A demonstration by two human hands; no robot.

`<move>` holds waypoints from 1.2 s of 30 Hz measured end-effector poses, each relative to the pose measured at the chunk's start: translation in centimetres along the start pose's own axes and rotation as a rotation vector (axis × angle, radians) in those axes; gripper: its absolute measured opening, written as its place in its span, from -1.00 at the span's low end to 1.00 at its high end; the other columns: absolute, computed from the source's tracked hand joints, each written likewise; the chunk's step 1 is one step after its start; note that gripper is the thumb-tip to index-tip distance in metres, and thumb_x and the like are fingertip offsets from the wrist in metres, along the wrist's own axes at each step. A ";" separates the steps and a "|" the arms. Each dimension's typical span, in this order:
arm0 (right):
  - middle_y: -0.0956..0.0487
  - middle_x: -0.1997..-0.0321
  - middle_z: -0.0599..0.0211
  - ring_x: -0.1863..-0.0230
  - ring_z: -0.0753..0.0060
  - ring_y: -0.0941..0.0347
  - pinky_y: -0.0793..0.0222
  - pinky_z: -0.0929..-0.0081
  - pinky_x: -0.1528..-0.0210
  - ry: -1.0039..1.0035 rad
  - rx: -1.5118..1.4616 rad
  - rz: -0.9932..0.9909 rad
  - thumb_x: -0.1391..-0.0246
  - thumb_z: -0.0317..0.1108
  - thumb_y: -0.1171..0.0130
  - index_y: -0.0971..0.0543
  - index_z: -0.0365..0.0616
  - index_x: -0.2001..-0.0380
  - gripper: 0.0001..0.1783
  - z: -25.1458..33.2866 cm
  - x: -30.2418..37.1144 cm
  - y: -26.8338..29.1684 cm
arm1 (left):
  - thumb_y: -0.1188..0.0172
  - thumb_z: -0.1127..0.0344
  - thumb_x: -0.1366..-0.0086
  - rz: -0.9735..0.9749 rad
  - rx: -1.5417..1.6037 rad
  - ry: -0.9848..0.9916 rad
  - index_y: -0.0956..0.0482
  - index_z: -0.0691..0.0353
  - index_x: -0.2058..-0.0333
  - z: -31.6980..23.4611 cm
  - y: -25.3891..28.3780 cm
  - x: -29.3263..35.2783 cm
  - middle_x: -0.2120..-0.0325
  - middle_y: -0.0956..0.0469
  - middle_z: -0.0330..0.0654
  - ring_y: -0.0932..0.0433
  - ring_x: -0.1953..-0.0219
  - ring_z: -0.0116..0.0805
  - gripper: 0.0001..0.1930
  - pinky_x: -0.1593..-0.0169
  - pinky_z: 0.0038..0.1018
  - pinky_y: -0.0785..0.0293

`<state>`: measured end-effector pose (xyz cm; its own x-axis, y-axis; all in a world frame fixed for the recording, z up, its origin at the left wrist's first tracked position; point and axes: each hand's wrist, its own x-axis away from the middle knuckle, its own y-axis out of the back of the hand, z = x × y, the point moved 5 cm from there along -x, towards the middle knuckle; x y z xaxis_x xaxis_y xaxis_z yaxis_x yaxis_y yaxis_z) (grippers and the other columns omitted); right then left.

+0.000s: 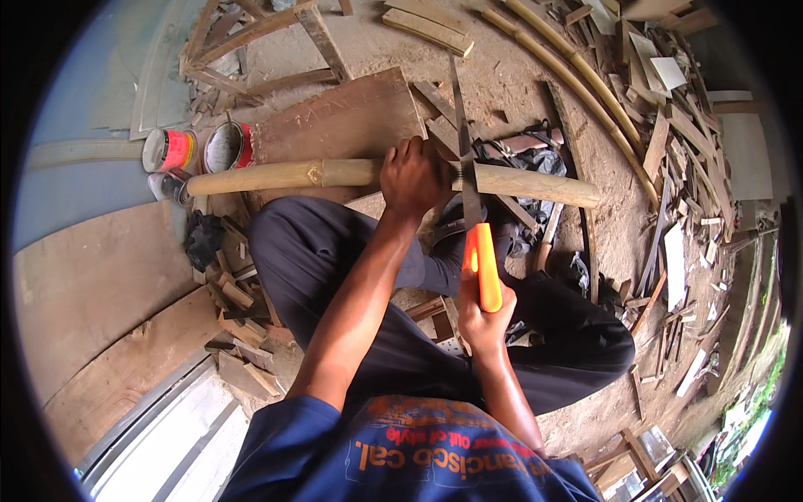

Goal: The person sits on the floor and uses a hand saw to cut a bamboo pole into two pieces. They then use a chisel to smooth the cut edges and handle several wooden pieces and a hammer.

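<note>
A thick bamboo pole (276, 177) lies crosswise in front of my knees. My left hand (412, 177) is closed around it, just left of the saw blade. In my right hand (488, 322) is the orange handle of a hand saw (485, 268), gripped between my legs. Its long blade (469, 180) points away from me and crosses the bamboo right beside my left hand. Whether the teeth are in a cut cannot be made out. The pole's right end (585, 194) sticks out past the blade.
Two paint cans (170, 151) stand at the left, near a wooden board (343, 125) and a wooden frame (259, 38). Long bamboo poles (577, 88) curve along the far right. Wood scraps (694, 159) pile up beside them. Dark plastic (535, 159) lies beyond the pole.
</note>
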<state>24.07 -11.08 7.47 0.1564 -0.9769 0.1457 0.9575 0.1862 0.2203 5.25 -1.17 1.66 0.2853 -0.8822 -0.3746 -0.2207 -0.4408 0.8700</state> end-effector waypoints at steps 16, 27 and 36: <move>-0.36 0.71 0.32 0.74 0.46 -0.26 -0.18 0.43 0.61 0.267 0.099 -0.197 -0.12 -0.48 -0.23 -0.48 -0.28 0.56 -0.80 -2.4 3.0 6.9 | -0.13 0.26 -0.24 -0.082 0.198 0.018 -0.53 0.28 0.50 1.1 0.3 -4.3 0.48 -0.60 0.00 -0.61 0.36 0.05 -0.78 0.28 -0.13 -0.55; -0.40 0.70 0.37 0.68 0.60 -0.29 -0.22 0.52 0.57 0.166 -0.022 -0.138 -0.16 -0.47 -0.21 -0.53 -0.29 0.47 -0.85 -3.6 7.5 6.6 | -0.32 -0.17 -0.17 0.219 0.015 -0.212 -0.52 0.12 -0.07 1.9 1.3 -1.3 0.08 -0.56 -0.12 -0.50 -0.05 -0.09 -0.38 -0.16 -0.20 -0.31; -0.38 0.69 0.45 0.62 0.72 -0.26 -0.20 0.56 0.56 0.145 -0.055 -0.114 -0.17 -0.49 -0.21 -0.54 -0.31 0.44 -0.87 -5.3 6.4 6.2 | -0.24 -0.30 -0.16 0.212 -0.030 -0.218 -0.56 0.13 0.00 2.2 0.8 -2.7 0.08 -0.56 -0.12 -0.50 -0.04 -0.14 -0.35 -0.11 -0.19 -0.31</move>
<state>32.30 -16.78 4.67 0.0761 -0.9969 -0.0183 0.9821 0.0718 0.1742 2.29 0.49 2.63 0.0282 -0.9701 -0.2411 -0.2252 -0.2411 0.9440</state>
